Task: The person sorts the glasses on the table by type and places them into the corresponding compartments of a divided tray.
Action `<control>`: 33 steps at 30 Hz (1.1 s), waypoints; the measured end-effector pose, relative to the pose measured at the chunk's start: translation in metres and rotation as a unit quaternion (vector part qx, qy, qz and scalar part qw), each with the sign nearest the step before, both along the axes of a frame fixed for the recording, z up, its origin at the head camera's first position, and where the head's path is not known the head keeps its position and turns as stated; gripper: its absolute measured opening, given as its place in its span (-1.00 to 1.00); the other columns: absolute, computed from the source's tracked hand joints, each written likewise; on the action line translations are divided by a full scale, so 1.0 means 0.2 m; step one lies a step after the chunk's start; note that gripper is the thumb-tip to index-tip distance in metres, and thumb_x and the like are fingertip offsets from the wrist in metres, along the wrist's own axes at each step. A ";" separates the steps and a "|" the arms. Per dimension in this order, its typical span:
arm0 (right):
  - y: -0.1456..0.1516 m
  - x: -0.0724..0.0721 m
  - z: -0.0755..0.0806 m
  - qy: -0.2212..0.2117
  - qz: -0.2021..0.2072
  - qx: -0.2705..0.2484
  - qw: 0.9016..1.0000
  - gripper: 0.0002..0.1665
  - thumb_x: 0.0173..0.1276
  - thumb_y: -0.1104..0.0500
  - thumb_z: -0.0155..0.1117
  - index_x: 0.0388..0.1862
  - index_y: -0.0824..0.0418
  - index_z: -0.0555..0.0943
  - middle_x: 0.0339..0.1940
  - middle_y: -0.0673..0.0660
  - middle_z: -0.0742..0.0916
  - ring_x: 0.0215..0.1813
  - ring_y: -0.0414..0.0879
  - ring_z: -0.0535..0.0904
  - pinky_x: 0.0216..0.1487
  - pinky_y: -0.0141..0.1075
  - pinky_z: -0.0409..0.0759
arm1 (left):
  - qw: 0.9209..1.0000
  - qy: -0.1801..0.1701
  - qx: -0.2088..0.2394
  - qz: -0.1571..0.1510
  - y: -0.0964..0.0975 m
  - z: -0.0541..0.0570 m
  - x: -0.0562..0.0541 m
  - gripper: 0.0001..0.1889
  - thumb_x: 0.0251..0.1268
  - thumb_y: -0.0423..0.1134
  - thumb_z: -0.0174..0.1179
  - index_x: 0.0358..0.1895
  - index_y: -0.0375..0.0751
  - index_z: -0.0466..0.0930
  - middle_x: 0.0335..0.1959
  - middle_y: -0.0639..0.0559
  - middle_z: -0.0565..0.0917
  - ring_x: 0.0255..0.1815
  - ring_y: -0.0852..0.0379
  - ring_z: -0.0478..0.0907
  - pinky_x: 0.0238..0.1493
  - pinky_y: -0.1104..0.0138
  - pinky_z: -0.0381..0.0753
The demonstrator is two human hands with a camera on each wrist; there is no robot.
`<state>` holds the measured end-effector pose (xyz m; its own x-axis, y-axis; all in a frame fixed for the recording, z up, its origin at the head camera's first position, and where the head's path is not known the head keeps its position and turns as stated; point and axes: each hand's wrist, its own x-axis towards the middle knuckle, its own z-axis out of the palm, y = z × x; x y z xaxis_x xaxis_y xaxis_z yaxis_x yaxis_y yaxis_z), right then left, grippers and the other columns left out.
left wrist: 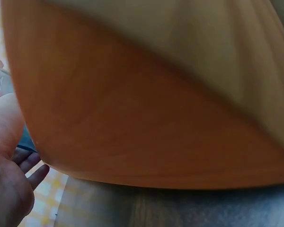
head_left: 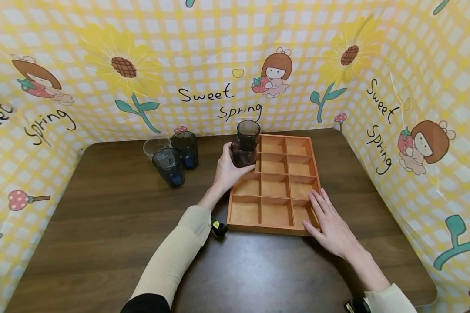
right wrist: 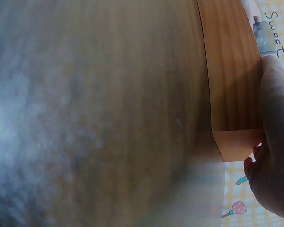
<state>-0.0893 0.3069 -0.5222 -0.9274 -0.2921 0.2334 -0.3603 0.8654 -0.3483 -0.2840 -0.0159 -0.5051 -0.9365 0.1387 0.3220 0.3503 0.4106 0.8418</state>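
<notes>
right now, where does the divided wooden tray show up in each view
Head: the divided wooden tray lies just right of centre.
Left wrist: its side wall fills much of the middle.
Right wrist: its corner shows toward the right edge.
Shared landmark: the yellow-and-white checked cloth, visible in all three.

"What's in the left hand [head_left: 226, 168]?"
"A dark, see-through glass [head_left: 243, 154], roughly upright, over the tray's [head_left: 270, 228] left side."
"And the tray itself?"
"Orange-brown wood, twelve compartments, flat on the desk [head_left: 102, 243], near right corner under the right hand [head_left: 334, 229]."
</notes>
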 end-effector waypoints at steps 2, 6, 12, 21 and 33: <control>0.00 0.00 0.00 0.000 0.000 0.000 1.000 0.00 0.63 -0.08 0.33 0.78 0.37 0.17 0.79 0.38 0.30 0.86 0.33 -0.01 0.79 -0.41 -0.27 | 1.000 -0.003 0.000 -0.002 0.00 0.00 0.00 0.00 0.16 -0.11 0.71 0.58 -0.18 0.25 0.40 -0.28 0.63 0.46 -0.28 0.60 0.47 -0.18 0.58; 0.00 0.00 0.00 0.002 0.001 0.000 1.000 0.00 0.63 -0.08 0.34 0.78 0.38 0.17 0.79 0.38 0.30 0.86 0.34 0.00 0.78 -0.43 -0.28 | 1.000 -0.011 0.002 -0.008 0.00 -0.01 0.00 -0.01 0.14 -0.16 0.72 0.56 -0.17 0.27 0.39 -0.28 0.63 0.45 -0.26 0.59 0.47 -0.17 0.57; 0.00 0.00 0.00 0.000 -0.001 -0.003 1.000 0.00 0.63 -0.07 0.33 0.78 0.37 0.17 0.79 0.38 0.30 0.86 0.34 -0.01 0.79 -0.41 -0.28 | 1.000 -0.010 0.017 -0.021 0.00 -0.02 -0.01 -0.04 0.13 -0.21 0.73 0.53 -0.16 0.30 0.37 -0.28 0.67 0.43 -0.21 0.65 0.45 -0.15 0.60; 0.00 -0.01 0.00 -0.001 0.000 0.002 1.000 0.00 0.63 -0.07 0.34 0.78 0.39 0.17 0.79 0.39 0.30 0.86 0.33 -0.01 0.81 -0.36 -0.25 | 1.000 -0.013 0.008 -0.017 0.00 -0.03 -0.01 -0.03 0.12 -0.18 0.73 0.54 -0.14 0.31 0.35 -0.24 0.72 0.49 -0.22 0.57 0.54 -0.19 0.49; 0.00 -0.01 0.00 -0.007 -0.002 -0.003 1.000 0.00 0.64 -0.09 0.33 0.79 0.36 0.15 0.81 0.35 0.27 0.87 0.32 -0.03 0.74 -0.48 -0.35 | 1.000 -0.016 -0.002 -0.011 0.01 -0.05 -0.01 -0.03 0.18 -0.12 0.70 0.57 -0.12 0.28 0.42 -0.21 0.66 0.51 -0.20 0.46 0.58 -0.17 0.40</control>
<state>-0.0904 0.3074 -0.5222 -0.9320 -0.2869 0.2213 -0.3515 0.8646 -0.3591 -0.2862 -0.0145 -0.5144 -0.9427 0.1605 0.2924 0.3330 0.4058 0.8511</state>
